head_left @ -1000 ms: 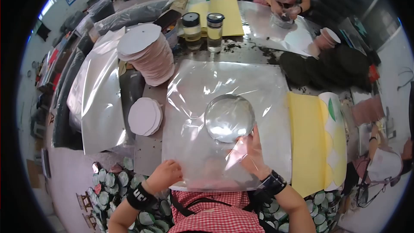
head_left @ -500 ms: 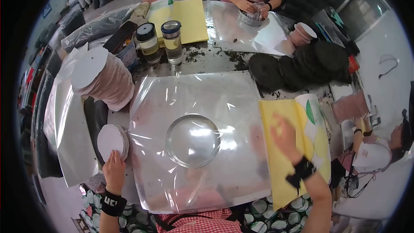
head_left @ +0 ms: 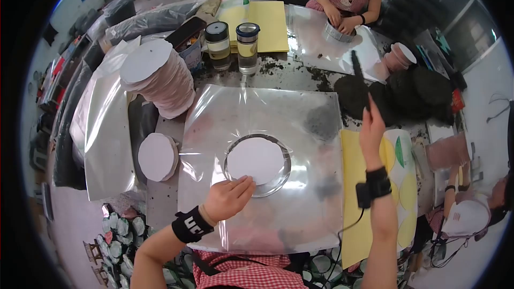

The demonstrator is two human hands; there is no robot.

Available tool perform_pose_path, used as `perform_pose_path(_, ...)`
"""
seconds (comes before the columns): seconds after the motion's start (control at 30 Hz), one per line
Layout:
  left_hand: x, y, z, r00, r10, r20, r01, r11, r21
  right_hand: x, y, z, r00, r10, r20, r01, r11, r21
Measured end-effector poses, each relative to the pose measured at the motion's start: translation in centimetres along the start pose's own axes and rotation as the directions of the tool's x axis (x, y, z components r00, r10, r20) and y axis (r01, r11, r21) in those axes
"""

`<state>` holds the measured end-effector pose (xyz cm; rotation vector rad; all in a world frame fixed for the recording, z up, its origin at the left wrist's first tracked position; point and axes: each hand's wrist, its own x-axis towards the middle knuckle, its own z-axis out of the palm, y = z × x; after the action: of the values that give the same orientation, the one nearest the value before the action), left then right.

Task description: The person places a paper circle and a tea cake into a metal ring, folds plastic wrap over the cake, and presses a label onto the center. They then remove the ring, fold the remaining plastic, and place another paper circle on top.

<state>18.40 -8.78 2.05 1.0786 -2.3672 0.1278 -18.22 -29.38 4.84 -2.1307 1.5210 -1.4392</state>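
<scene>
My left hand [head_left: 230, 198] pinches the near edge of a white paper disc [head_left: 256, 160], which lies within the outline of a round metal ring [head_left: 286, 174]. The ring rests on a clear plastic sheet [head_left: 316, 214] in front of me. My right hand [head_left: 371, 131] is raised on the right, its fingers closed on a thin dark disc [head_left: 357, 67] seen nearly edge-on. Behind it lie several rough, dark fibrous discs [head_left: 423, 93] in an overlapping row. A short stack of white paper discs [head_left: 157, 157] stands left of the sheet.
A tall pile of paper discs [head_left: 160, 83] stands at the left rear, near two lidded bottles [head_left: 248, 51]. Yellow sheets [head_left: 353, 198] lie to the right. Across the table a co-worker [head_left: 342, 0] handles another metal ring [head_left: 336, 33]. Another person [head_left: 466, 217] is at far right.
My left hand has moved right from the short stack, bringing a paper disc to the ring. My right hand has gone from above the yellow sheets up to the dark discs and taken one.
</scene>
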Motion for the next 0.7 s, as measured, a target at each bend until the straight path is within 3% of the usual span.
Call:
perform_pose_path(0.07,-1.1,-0.5,1.8,0.999,-0.017,0.034,0.018,0.999,-0.040,-3.4,-7.2,-1.1,0.993,-0.011,0.120,0.008,1.000,0.026)
perform_pose_path(0.13,-1.9,-0.4,1.1,0.995,-0.021,0.102,0.031,0.996,-0.089,-8.5,-10.1,0.5,0.942,-0.289,0.169,0.257,0.948,0.189)
perform_pose_path(0.17,-1.8,-0.4,0.2,0.996,0.030,0.088,-0.016,0.989,-0.150,-11.3,-12.2,1.4,0.876,-0.345,0.337,0.303,0.937,0.172)
perform_pose_path(0.2,-1.7,-0.4,-0.7,0.994,0.080,0.069,-0.064,0.976,-0.207,-13.1,-13.2,2.6,0.730,-0.534,0.427,0.551,0.829,0.096)
perform_pose_path(0.23,-2.2,-0.2,-1.4,0.994,0.087,0.070,-0.071,0.976,-0.204,-15.9,-13.0,4.4,0.643,-0.544,0.538,0.553,0.817,0.165)
perform_pose_path(0.27,-3.2,0.2,-2.2,0.993,0.069,0.099,-0.040,0.963,-0.267,-17.8,-12.6,5.7,0.594,-0.534,0.602,0.565,0.809,0.160)
perform_pose_path(0.3,-3.8,0.2,-2.9,0.990,0.051,0.129,-0.006,0.945,-0.327,-17.4,-13.2,5.5,0.599,-0.536,0.596,0.568,0.808,0.156)
perform_pose_path(0.33,-3.8,-0.1,-3.4,0.991,-0.027,0.132,0.075,0.924,-0.374,-16.4,-13.9,4.9,0.646,-0.495,0.581,0.474,0.857,0.204)
perform_pose_path(0.37,-3.1,-0.8,-3.4,0.989,-0.107,0.099,0.134,0.934,-0.330,-15.5,-14.6,4.1,0.684,-0.446,0.577,0.367,0.894,0.256)
perform_pose_path(0.4,-2.0,-1.5,-3.5,0.978,-0.189,0.082,0.205,0.932,-0.299,-13.9,-15.3,3.8,0.688,-0.427,0.586,0.364,0.902,0.231)
perform_pose_path(0.43,0.2,-2.1,-3.6,0.945,-0.278,0.172,0.313,0.921,-0.231,-12.0,-17.1,3.5,0.717,-0.366,0.593,0.313,0.929,0.196)
perform_pose_path(0.47,2.2,-2.9,-3.1,0.892,-0.324,0.315,0.400,0.890,-0.218,-10.5,-17.6,4.8,0.701,-0.274,0.659,0.302,0.950,0.073)
perform_pose_path(0.5,4.1,-3.2,-2.1,0.853,-0.325,0.408,0.399,0.910,-0.109,-9.7,-18.3,6.0,0.682,-0.172,0.710,0.296,0.954,-0.053)
perform_pose_path(0.53,5.4,-3.3,-0.7,0.805,-0.333,0.490,0.382,0.924,0.000,-10.4,-18.2,8.1,0.684,-0.166,0.710,0.295,0.954,-0.061)
perform_pose_path(0.6,5.1,-3.0,3.3,0.766,-0.341,0.544,0.356,0.931,0.083,-12.1,-15.7,13.4,0.656,0.181,0.733,0.204,0.892,-0.403)
perform_pose_path(0.63,5.2,-3.2,4.2,0.718,-0.361,0.595,0.327,0.930,0.170,-12.2,-14.8,14.1,0.653,0.180,0.736,0.207,0.892,-0.402)
perform_pose_path(0.7,4.3,-3.2,5.4,0.696,-0.361,0.621,0.343,0.927,0.154,-13.6,-13.9,14.5,0.708,-0.005,0.707,0.339,0.880,-0.333)
